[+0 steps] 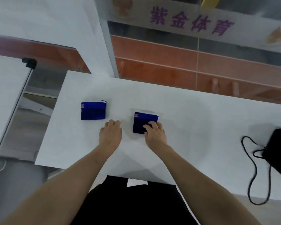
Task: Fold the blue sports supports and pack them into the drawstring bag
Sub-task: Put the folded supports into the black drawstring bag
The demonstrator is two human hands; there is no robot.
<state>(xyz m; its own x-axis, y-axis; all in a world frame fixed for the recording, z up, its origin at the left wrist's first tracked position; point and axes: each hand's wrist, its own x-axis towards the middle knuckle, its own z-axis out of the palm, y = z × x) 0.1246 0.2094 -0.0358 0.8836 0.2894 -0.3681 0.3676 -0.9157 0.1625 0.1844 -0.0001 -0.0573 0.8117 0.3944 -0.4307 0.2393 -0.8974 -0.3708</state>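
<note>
While right hand (155, 133) fingers press a blue support (144, 121), left hand (111, 132) loosely curled, sign (191, 21) reads 紫金体育

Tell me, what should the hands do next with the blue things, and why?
Probably the right hand should pick up the blue support it rests on and carry it toward the black drawstring bag at the right. Both supports already look folded, and the left hand holds nothing.
</note>
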